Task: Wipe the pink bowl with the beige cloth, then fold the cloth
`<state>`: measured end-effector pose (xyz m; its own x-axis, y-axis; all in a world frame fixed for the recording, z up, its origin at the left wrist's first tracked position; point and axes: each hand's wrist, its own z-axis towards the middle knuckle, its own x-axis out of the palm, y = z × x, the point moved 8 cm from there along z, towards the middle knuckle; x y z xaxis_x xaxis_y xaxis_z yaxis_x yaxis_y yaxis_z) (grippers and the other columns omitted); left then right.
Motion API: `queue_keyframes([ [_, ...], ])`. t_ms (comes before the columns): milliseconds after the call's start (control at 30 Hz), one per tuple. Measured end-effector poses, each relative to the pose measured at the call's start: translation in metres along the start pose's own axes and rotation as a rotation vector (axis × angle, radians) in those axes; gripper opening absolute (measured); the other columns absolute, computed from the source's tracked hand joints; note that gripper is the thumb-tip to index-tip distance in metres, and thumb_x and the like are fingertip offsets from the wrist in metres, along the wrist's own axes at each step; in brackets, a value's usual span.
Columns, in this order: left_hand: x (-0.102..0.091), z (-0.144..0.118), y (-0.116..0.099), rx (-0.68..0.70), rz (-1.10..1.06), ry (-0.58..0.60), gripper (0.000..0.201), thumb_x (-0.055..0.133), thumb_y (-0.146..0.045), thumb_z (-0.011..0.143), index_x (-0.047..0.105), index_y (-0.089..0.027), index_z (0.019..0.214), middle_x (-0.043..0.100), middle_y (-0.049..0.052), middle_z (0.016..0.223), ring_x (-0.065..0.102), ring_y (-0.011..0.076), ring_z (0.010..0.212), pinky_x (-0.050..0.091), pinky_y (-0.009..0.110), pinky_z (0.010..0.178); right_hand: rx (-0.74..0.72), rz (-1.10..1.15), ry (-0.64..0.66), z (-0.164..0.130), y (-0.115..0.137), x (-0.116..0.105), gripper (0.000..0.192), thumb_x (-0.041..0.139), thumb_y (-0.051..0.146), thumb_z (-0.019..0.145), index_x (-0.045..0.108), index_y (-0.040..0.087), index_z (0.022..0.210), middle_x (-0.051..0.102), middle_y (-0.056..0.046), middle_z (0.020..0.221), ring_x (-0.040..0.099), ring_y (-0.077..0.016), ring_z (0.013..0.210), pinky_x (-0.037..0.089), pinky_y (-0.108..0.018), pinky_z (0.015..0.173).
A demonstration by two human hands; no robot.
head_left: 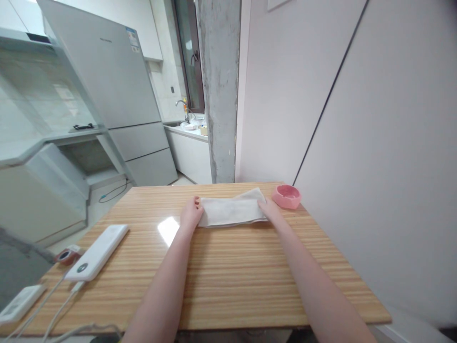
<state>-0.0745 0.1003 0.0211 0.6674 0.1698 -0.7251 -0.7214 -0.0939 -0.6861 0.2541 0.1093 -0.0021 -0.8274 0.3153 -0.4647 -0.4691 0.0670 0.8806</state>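
Note:
A pale, off-white cloth (230, 211), folded into a long strip, is stretched between my two hands near the far side of the wooden table (228, 276). My left hand (192, 212) is closed on the cloth's left end, fingers curled. At the right end, my right hand (267, 209) pinches the cloth, its thumb lying over the top. One upper corner of the cloth sticks up beside the right hand. The cloth's lower edge is close to the tabletop; whether it touches is hard to tell.
A pink ashtray (286, 196) sits at the far right corner, close to my right hand. On the left lie a white power bank (97, 253) with cables, a white device (21, 303) and a small reddish object (67, 256). A wall (357, 157) borders the table's right side.

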Motion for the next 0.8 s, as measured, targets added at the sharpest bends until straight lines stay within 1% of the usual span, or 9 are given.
queue_keyframes([
  [33, -0.002, 0.001, 0.002, 0.002, 0.115, -0.057, 0.043, 0.052, -0.023, 0.079, 0.051, -0.016, 0.121, 0.061, 0.014, 0.118, 0.060, 0.0223, 0.102, 0.045, 0.031, 0.083, 0.003, -0.056, -0.006, -0.001, -0.003, -0.003, 0.010, 0.054, 0.020, 0.075, 0.061, 0.017, 0.082, 0.068, -0.008, 0.081, 0.063, -0.0216, 0.084, 0.046, -0.029, 0.073],
  [67, -0.001, 0.002, 0.003, 0.005, 0.214, -0.071, 0.040, 0.052, -0.027, 0.079, 0.052, -0.015, 0.117, 0.061, 0.015, 0.117, 0.059, 0.0238, 0.104, 0.044, 0.032, 0.084, -0.001, -0.141, -0.003, -0.002, -0.005, -0.005, 0.011, 0.056, 0.018, 0.072, 0.060, 0.017, 0.082, 0.067, -0.008, 0.083, 0.062, -0.0215, 0.085, 0.045, -0.028, 0.074],
  [167, 0.009, -0.002, 0.005, -0.025, 0.379, 0.013, 0.033, 0.050, -0.040, 0.081, 0.057, -0.016, 0.103, 0.066, 0.015, 0.104, 0.061, 0.0276, 0.099, 0.044, 0.034, 0.080, -0.062, -0.443, 0.036, -0.006, -0.003, -0.004, 0.015, 0.056, 0.017, 0.072, 0.060, 0.018, 0.086, 0.066, -0.007, 0.087, 0.060, -0.0200, 0.085, 0.041, -0.027, 0.072],
  [267, 0.015, -0.005, 0.001, -0.006, 0.424, 0.075, 0.026, 0.049, -0.040, 0.082, 0.058, -0.017, 0.090, 0.067, 0.013, 0.095, 0.062, 0.0281, 0.092, 0.044, 0.034, 0.074, -0.148, -0.609, 0.016, -0.007, 0.006, -0.003, 0.014, 0.055, 0.016, 0.073, 0.061, 0.017, 0.086, 0.064, -0.009, 0.092, 0.058, -0.0196, 0.088, 0.040, -0.026, 0.073],
  [367, 0.010, -0.005, -0.009, 0.074, 0.437, -0.002, 0.016, 0.049, -0.031, 0.082, 0.057, -0.017, 0.083, 0.066, 0.013, 0.097, 0.061, 0.0263, 0.093, 0.042, 0.032, 0.074, -0.143, -0.622, 0.050, -0.005, 0.005, 0.000, 0.009, 0.055, 0.021, 0.076, 0.061, 0.017, 0.080, 0.063, -0.007, 0.085, 0.058, -0.0185, 0.081, 0.038, -0.025, 0.068],
  [433, 0.009, -0.004, -0.014, 0.114, 0.395, -0.033, 0.010, 0.049, -0.026, 0.082, 0.055, -0.018, 0.079, 0.066, 0.011, 0.094, 0.060, 0.0230, 0.091, 0.041, 0.030, 0.074, -0.119, -0.599, 0.079, -0.004, 0.002, 0.000, 0.011, 0.053, 0.025, 0.079, 0.060, 0.017, 0.079, 0.063, -0.006, 0.079, 0.057, -0.0174, 0.075, 0.037, -0.025, 0.063],
  [533, 0.013, -0.001, -0.013, 0.116, 0.292, 0.012, 0.011, 0.045, -0.025, 0.085, 0.053, -0.019, 0.079, 0.066, 0.007, 0.084, 0.060, 0.0191, 0.082, 0.040, 0.027, 0.070, -0.144, -0.636, 0.020, -0.004, 0.004, -0.006, 0.009, 0.053, 0.024, 0.080, 0.060, 0.017, 0.080, 0.063, -0.006, 0.082, 0.057, -0.0176, 0.076, 0.036, -0.025, 0.063],
  [633, 0.015, 0.000, -0.009, 0.096, 0.276, 0.029, 0.013, 0.042, -0.025, 0.088, 0.052, -0.019, 0.083, 0.066, 0.007, 0.083, 0.060, 0.0190, 0.080, 0.039, 0.027, 0.068, -0.171, -0.672, -0.034, -0.004, 0.008, -0.011, 0.006, 0.057, 0.022, 0.078, 0.059, 0.017, 0.077, 0.063, -0.007, 0.085, 0.057, -0.0184, 0.080, 0.036, -0.025, 0.065],
  [800, 0.012, 0.000, -0.007, 0.075, 0.321, 0.013, 0.015, 0.038, -0.026, 0.090, 0.052, -0.019, 0.089, 0.066, 0.009, 0.085, 0.062, 0.0211, 0.081, 0.039, 0.028, 0.067, -0.024, -0.581, 0.090, 0.000, -0.002, -0.003, 0.019, 0.047, 0.022, 0.083, 0.063, 0.016, 0.076, 0.065, -0.006, 0.075, 0.059, -0.0170, 0.070, 0.035, -0.024, 0.060],
])
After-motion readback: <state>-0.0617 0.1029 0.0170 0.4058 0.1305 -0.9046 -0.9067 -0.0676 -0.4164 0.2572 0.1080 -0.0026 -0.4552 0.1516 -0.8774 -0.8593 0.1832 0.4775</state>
